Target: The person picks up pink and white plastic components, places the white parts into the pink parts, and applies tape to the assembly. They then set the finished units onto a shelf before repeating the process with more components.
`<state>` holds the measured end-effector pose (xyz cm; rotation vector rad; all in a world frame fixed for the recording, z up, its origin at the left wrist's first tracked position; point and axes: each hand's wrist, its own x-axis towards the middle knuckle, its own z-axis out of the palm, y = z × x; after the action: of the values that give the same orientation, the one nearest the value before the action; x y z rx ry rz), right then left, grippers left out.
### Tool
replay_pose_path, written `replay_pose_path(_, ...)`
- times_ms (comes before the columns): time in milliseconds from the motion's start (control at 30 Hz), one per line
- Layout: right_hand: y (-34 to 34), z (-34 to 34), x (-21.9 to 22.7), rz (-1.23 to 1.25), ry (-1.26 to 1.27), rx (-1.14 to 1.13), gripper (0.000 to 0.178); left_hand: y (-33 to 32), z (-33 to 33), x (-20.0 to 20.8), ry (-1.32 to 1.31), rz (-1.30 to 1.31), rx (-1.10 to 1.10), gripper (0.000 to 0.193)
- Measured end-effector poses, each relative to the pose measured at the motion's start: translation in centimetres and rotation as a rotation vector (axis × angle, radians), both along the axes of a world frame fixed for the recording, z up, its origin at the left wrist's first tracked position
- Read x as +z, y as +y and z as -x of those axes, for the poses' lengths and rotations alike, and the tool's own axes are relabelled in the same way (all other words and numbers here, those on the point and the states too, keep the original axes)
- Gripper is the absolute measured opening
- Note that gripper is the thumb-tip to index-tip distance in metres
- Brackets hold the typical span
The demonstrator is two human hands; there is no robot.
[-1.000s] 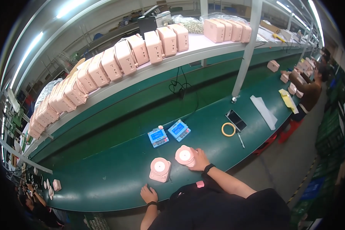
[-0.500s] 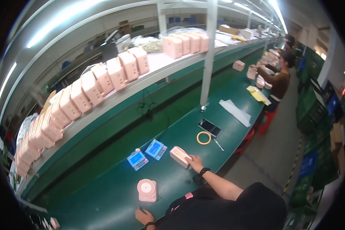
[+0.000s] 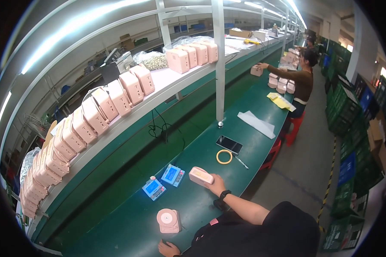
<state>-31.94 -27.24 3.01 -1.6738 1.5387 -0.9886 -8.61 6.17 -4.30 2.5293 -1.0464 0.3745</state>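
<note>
My right hand (image 3: 217, 185) is closed around one end of a small pink box-shaped device (image 3: 200, 176). A yellowish marking shows on the device's upturned narrow face. At the lower edge, my left hand (image 3: 169, 249) lies on the green table with its fingers loosely stretched, holding nothing. Just beyond it sits another pink device (image 3: 168, 228), flat on the table, with a round disc and a white centre on top. Two blue-screened meters (image 3: 173, 174) stand side by side to the left of the held device.
A phone (image 3: 229, 144), a yellow ring (image 3: 224, 156), a pen (image 3: 241, 162) and a white sheet (image 3: 256, 124) lie farther along the table (image 3: 128, 222). Several pink devices (image 3: 95, 114) line the raised shelf. A post (image 3: 219, 64) rises beside it. A co-worker (image 3: 303, 81) sits at the far right.
My right hand has wrapped farther round the pink device, which has turned and looks raised. My left hand's fingers have stretched out. The co-worker's arm now reaches to a pink box. The view has shifted.
</note>
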Motion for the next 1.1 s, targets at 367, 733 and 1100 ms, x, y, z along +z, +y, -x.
replay_pose_path(367,-10.1,-1.9,-0.9,0.087,-0.128,-0.211,0.037,-0.3,-0.1,1.0,0.017,0.003,0.003,0.022)
replay_pose_path(733,-22.5,-8.1,-1.1,-0.011,0.067,-0.234,0.048,0.0,0.2,1.6,0.054,-0.082,0.025,0.024)
replay_pose_path(1100,-30.7,-11.8,-2.9,0.018,0.088,-0.164,0.062,0.0,-0.2,1.9,0.211,-0.215,0.031,0.04)
